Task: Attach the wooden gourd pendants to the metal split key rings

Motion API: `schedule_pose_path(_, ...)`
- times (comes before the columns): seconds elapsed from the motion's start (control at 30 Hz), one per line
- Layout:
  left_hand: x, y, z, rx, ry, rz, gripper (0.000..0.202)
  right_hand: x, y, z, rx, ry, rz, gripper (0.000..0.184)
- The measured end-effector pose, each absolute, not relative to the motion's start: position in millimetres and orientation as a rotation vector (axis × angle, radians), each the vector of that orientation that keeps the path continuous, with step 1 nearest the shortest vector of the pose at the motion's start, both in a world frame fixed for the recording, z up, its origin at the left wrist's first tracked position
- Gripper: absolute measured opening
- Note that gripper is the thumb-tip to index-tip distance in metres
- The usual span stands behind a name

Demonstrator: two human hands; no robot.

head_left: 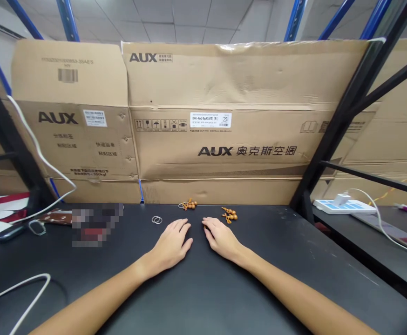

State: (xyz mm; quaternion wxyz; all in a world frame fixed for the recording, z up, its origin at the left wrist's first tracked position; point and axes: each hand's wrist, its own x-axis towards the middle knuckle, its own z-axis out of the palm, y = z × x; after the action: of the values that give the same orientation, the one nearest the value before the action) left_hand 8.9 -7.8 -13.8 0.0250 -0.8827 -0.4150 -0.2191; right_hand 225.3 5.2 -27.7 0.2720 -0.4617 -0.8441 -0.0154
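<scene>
My left hand (173, 243) rests on the black table (196, 298) with its fingers stretched forward and the thumb apart. Facing it across a small gap is my right hand (222, 239), palm down, fingers slightly bent and thumb apart. A tiny dark spot shows by the right fingertips; I cannot make out what it is. Left of my left hand lie metal split rings (157, 219), overlapping. Beyond that hand is a small brown gourd charm (190, 204) on orange cord with a ring beside it. More gourd charms with orange cords (230, 215) lie just beyond my right hand.
Large cardboard boxes (245, 83) stand along the table's back edge. At left are a white cable (43, 153), a brown packet (57, 217) and a blurred-out patch. A black metal frame post (329, 125) rises at right, near a white power strip (343, 205).
</scene>
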Motion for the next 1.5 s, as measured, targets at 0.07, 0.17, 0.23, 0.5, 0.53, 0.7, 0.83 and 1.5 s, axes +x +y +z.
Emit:
schedule_pose_path(0.07,7.1,-2.9,-16.7,-2.703,-1.385,-0.705,0.041,226.2,7.0,-30.7,-1.166,-2.268,0.015,0.038)
schedule_pose_path(0.17,3.2,6.1,-18.8,-2.755,-1.443,-0.746,0.035,227.2,8.3,-33.2,-1.138,-2.243,0.048,0.038)
schedule_pose_path(0.23,0.4,11.6,-17.9,-2.801,-1.427,-0.809,0.031,227.3,7.7,-32.0,-1.147,-2.233,0.037,0.035)
schedule_pose_path(0.5,-2.9,20.2,-19.8,-2.773,-1.318,-0.857,0.017,226.3,6.5,-24.7,-1.266,-2.253,-0.077,0.020)
schedule_pose_path(0.53,-2.5,20.0,-20.3,-2.773,-1.282,-0.838,0.019,226.4,6.8,-24.8,-1.259,-2.261,-0.062,0.020)
schedule_pose_path(0.7,0.5,15.9,-17.3,-2.731,-1.169,-0.744,0.030,225.4,5.3,-24.0,-1.175,-2.259,0.057,0.019)
schedule_pose_path(0.83,3.7,11.9,-11.8,-2.726,-1.194,-0.732,0.035,220.2,0.7,-22.6,-1.111,-2.194,0.187,0.019)
schedule_pose_path(1.5,12.7,14.6,-8.8,-3.249,-1.919,-1.768,0.034,214.5,-0.4,-18.0,-1.041,-1.980,0.578,0.018)
